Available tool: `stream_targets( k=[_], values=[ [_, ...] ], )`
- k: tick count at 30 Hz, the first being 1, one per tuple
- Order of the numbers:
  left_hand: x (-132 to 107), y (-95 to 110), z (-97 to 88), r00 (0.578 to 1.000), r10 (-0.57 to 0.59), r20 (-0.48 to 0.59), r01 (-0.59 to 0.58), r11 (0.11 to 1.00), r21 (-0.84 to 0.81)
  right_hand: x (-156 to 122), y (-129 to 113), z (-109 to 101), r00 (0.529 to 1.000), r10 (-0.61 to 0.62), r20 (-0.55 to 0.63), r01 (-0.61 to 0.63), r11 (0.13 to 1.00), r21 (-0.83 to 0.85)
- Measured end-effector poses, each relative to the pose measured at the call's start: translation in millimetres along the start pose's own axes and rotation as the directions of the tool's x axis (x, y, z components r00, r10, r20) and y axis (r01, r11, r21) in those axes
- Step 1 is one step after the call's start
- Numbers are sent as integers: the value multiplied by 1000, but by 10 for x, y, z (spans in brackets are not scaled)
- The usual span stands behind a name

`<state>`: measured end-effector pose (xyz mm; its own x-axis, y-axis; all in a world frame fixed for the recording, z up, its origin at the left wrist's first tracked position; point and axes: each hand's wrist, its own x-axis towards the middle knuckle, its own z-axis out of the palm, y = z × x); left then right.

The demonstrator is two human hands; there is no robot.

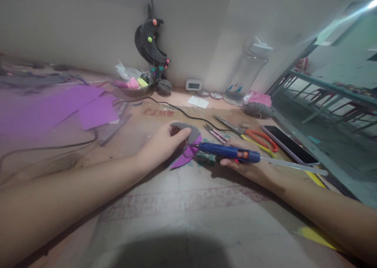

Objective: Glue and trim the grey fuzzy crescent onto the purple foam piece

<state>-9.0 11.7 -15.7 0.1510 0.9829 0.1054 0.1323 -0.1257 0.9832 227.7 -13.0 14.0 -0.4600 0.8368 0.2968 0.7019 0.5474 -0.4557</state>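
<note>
My left hand (165, 142) pinches a small craft piece of grey felt (188, 130) and purple paper (185, 155) against the cardboard-covered table (182, 205). My right hand (250, 166) grips a blue hot glue gun (228, 152), lying level, with its nozzle pointing left at the purple part. A clear glue stick (294, 166) juts out of the back of the gun to the right.
Orange-handled scissors (253, 134), small snips (215, 134) and a dark phone (290, 144) lie just behind my right hand. Purple sheets (88, 109) lie at the left. A bowl of coloured bits (132, 86), a black crescent ornament (150, 40), a clear bottle (247, 73) and grey yarn (259, 109) stand near the wall.
</note>
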Motion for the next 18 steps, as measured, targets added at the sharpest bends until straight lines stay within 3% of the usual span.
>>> stream_targets(
  k=[18],
  values=[
    [13,-51,4,998,-68,8,69,997,-42,-33,132,23,999,31,-25,-32,998,-49]
  ],
)
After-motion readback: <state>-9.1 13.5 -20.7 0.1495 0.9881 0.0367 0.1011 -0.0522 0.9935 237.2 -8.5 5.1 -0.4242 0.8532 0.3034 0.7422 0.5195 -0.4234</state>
